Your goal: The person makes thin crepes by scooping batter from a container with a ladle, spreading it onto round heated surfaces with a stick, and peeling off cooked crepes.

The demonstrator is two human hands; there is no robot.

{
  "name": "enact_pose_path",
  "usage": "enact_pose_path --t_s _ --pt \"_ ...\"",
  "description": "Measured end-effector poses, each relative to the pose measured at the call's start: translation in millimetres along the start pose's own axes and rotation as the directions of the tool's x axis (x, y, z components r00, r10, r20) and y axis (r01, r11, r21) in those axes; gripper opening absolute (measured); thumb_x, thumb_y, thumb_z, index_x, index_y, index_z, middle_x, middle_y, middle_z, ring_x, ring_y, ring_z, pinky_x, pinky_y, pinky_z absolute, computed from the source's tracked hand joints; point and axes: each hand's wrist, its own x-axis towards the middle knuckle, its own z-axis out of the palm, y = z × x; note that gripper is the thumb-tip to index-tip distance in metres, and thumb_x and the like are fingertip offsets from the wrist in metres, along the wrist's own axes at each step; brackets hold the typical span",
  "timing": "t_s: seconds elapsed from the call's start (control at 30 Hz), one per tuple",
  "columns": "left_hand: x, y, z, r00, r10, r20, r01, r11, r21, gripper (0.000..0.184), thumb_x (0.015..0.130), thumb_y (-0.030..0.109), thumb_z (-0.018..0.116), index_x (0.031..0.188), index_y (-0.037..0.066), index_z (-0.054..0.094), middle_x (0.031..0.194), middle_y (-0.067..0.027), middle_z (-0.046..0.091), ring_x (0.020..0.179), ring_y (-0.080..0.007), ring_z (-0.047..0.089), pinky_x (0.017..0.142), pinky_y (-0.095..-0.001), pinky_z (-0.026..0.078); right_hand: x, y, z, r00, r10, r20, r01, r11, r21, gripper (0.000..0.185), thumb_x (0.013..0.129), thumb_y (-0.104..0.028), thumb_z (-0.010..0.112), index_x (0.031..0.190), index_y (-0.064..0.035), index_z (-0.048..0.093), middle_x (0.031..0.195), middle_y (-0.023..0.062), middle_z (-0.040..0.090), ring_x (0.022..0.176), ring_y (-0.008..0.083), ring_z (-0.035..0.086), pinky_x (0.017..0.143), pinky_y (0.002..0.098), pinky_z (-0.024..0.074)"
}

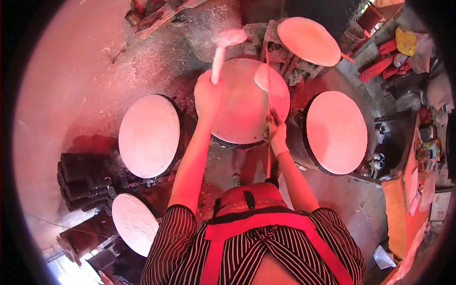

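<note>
My left hand (209, 97) is closed around the pale handle of a ladle (229, 37), its head whitish, blurred and raised past the far left edge of a round griddle (237, 111). In the fingers of my right hand (276, 130) is a long thin stick (268, 71), which crosses the griddle's right side and runs back toward my apron. A pale patch of what looks like batter (261, 77) lies by the stick on the griddle. The rest of that surface has a thin, shiny look.
Round griddles with pale tops stand at left (149, 135), right (336, 133) and lower left (135, 224). A pale disc (308, 41) rests at upper right. Dark cylindrical briquettes (85, 178) are stacked at left. A cluttered orange-edged counter (399, 213) stands far right.
</note>
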Motion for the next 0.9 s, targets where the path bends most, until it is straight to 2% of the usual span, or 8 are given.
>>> enact_pose_path --t_s 0.1,0.2,0.23,0.3,0.37,0.4,0.7,0.9 --pt "-40 -46 -36 0.918 -0.313 0.243 0.384 0.854 -0.352 0.014 0.09 0.018 0.062 0.089 0.004 0.064 0.076 -0.0099 0.062 0.059 -0.0218 0.06 0.052 -0.0335 0.045 -25 -28 1 0.968 0.249 -0.038 -0.215 0.895 0.39 0.043 0.096 -0.025 0.06 0.138 -0.0153 0.053 0.059 -0.0087 0.037 0.04 0.0033 0.031 0.038 0.0232 0.0213" --pt "-103 -78 -72 0.584 -0.537 0.609 0.797 0.238 -0.555 0.017 0.094 0.018 0.06 0.082 0.009 0.052 0.062 0.0057 0.045 0.044 -0.0059 0.039 0.038 -0.0222 0.03 -65 -29 12 0.923 0.295 -0.246 -0.181 0.898 0.402 0.041 0.097 -0.026 0.06 0.136 -0.0134 0.055 0.059 -0.0088 0.039 0.041 0.0043 0.033 0.038 0.0236 0.0238" --pt "-118 -81 -86 0.498 -0.522 0.692 0.814 0.008 -0.58 0.017 0.095 0.017 0.059 0.082 0.01 0.05 0.06 0.0067 0.039 0.042 -0.0055 0.034 0.038 -0.0222 0.027 -57 -5 17 0.925 0.294 -0.241 -0.182 0.899 0.398 0.041 0.097 -0.026 0.06 0.136 -0.0134 0.055 0.059 -0.0088 0.039 0.041 0.0043 0.033 0.038 0.0236 0.0238" --pt "-144 -77 -112 0.422 -0.482 0.768 0.787 -0.225 -0.574 0.018 0.096 0.016 0.058 0.082 0.012 0.047 0.057 0.0077 0.034 0.041 -0.0051 0.029 0.037 -0.0222 0.025 -22 65 31 0.887 -0.406 -0.22 0.415 0.91 -0.004 0.042 0.097 -0.027 0.06 0.136 -0.0144 0.055 0.058 -0.0079 0.039 0.041 0.0058 0.034 0.038 0.0252 0.0263" --pt "-169 -52 -137 0.474 -0.449 0.758 0.62 -0.441 -0.649 0.021 0.097 0.015 0.058 0.08 0.013 0.046 0.057 0.0077 0.031 0.042 -0.0038 0.028 0.037 -0.022 0.021 -17 14 55 0.984 -0.103 -0.148 0.121 0.986 0.116 0.042 0.097 -0.027 0.059 0.137 -0.015 0.055 0.059 -0.0073 0.039 0.04 0.0064 0.035 0.038 0.0259 0.0273" --pt "-182 -44 -141 0.48 -0.491 0.727 0.614 -0.403 -0.678 0.023 0.097 0.019 0.06 0.08 0.013 0.046 0.057 0.0073 0.03 0.044 -0.0044 0.03 0.039 -0.022 0.024 -14 -12 67 0.977 0.207 -0.048 -0.194 0.96 0.202 0.042 0.097 -0.027 0.058 0.137 -0.0157 0.054 0.059 -0.0067 0.04 0.04 0.007 0.035 0.038 0.0267 0.0283" --pt "-300 -32 -120 0.35 -0.781 0.518 0.61 -0.23 -0.758 0.017 0.093 0.018 0.066 0.094 0.009 0.051 0.077 0.0014 0.047 0.058 -0.0077 0.043 0.047 -0.0218 0.035 26 -70 -13 0.735 0.373 0.566 -0.403 0.912 -0.077 0.045 0.097 -0.024 0.058 0.141 -0.0163 0.051 0.059 -0.0075 0.037 0.042 0.0062 0.031 0.039 0.025 0.0241" --pt "-356 -26 -96 0.241 -0.776 0.583 0.417 -0.46 -0.784 0.016 0.092 0.017 0.065 0.085 0.008 0.054 0.071 -0.0002 0.049 0.056 -0.0094 0.043 0.046 -0.0219 0.037 49 -74 -72 0.845 0.488 0.221 -0.476 0.873 -0.108 0.039 0.099 -0.02 0.054 0.138 -0.0201 0.055 0.062 -0.0069 0.04 0.039 0.0063 0.03 0.037 0.0262 0.0236"
